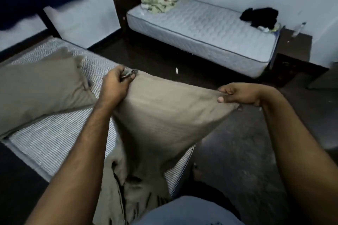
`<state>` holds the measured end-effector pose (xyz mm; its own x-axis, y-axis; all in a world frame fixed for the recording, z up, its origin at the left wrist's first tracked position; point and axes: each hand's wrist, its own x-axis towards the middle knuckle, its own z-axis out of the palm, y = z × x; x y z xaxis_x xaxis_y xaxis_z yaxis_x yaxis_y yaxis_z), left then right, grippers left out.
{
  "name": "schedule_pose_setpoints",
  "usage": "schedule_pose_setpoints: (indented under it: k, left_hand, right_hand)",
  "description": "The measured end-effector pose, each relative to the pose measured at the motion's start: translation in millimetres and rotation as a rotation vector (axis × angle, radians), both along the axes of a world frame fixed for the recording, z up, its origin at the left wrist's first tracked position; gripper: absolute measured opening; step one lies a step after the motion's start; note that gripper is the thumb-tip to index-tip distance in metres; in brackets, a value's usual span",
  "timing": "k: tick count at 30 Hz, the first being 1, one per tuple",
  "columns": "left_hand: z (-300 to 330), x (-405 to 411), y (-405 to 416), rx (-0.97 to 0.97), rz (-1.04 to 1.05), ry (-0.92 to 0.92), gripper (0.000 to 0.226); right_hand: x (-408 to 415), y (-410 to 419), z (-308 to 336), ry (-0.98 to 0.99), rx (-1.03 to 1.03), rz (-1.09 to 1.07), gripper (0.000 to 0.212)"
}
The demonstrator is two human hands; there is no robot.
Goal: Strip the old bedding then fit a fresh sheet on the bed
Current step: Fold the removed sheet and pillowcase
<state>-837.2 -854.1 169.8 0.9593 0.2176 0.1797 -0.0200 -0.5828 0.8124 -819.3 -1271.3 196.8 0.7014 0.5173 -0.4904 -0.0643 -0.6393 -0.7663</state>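
The tan sheet (164, 115) hangs between both hands. The left hand (115, 86) pinches one corner, the right hand (239, 95) pinches the other. Left of them, the striped mattress (54, 133) shows partly bare, so stripping looks half done. No fresh sheet is on.

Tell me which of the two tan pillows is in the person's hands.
The nearer tan pillow, gripped along its top edge by the left hand and right hand. The other pillow lies untouched on the striped mattress.

A tan pillowcase (164, 115) is hanging stretched by its top edge over the near bed's edge, its lower end crumpling downward. A second tan pillow (40, 86) is lying flat on the near bed's striped mattress (60, 133), just left.
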Motion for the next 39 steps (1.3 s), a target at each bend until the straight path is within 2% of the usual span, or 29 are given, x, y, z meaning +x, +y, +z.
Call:
schedule_pose_setpoints:
  k: [2, 4, 6, 8, 10, 13, 16, 18, 22, 26, 33, 39]
  left_hand:
    - [-21.9, 27.1, -27.4, 0.076, -0.036, 0.075, 0.009]
    - [-46.9, 54.1, -49.5, 0.093, -0.04, 0.132, 0.008]
    - [-77.2, 93.6, -68.1, 0.041, -0.008, 0.194, 0.012]
    - [-108.1, 140.0, -84.5, -0.034, 0.034, 0.237, 0.012]
    - [-133.2, 183.0, -101.6, -0.076, 0.102, 0.243, 0.005]
    - [-156.8, 235.7, -132.1, -0.079, 0.211, 0.198, 0.023]
    - [-177.5, 261.0, -154.4, -0.109, 0.237, 0.202, 0.026]
    - [-191.4, 255.8, -163.4, -0.117, 0.2, 0.206, 0.025]
    - [-220.3, 213.7, -153.7, -0.209, 0.17, 0.32, 0.017]
    - [-223.1, 144.0, -125.9, -0.351, 0.241, 0.378, 0.016]
    - [-194.0, -33.8, -68.2, -0.472, 0.452, 0.385, 0.012]
    - [-207.2, -200.1, -6.8, -0.538, 0.624, 0.401, 0.013]
  right_hand:
    - [26.3, -21.8, -29.3, 0.023, -0.183, 0.019, 0.03]
    - [45.4, -41.2, -51.1, 0.08, -0.23, 0.025, 0.016]
    - [76.7, -61.5, -72.5, 0.086, -0.226, -0.017, 0.016]
    - [121.3, -79.5, -101.8, -0.02, -0.271, -0.047, 0.016]
    - [163.2, -87.2, -139.7, -0.207, -0.373, -0.179, 0.005]
    - [206.2, -78.4, -191.5, -0.324, -0.47, -0.433, 0.024]
    - [222.0, -57.8, -234.9, -0.311, -0.602, -0.303, 0.038]
    - [219.6, -39.4, -256.9, -0.271, -0.586, -0.177, 0.035]
    - [190.0, 9.8, -266.1, -0.246, -0.433, 0.022, 0.026]
    - [150.5, 66.6, -259.7, -0.249, -0.326, 0.154, 0.027]
    - [33.5, 195.9, -235.0, -0.27, -0.165, 0.362, 0.025]
    - [-88.2, 302.3, -241.3, -0.248, -0.131, 0.543, 0.018]
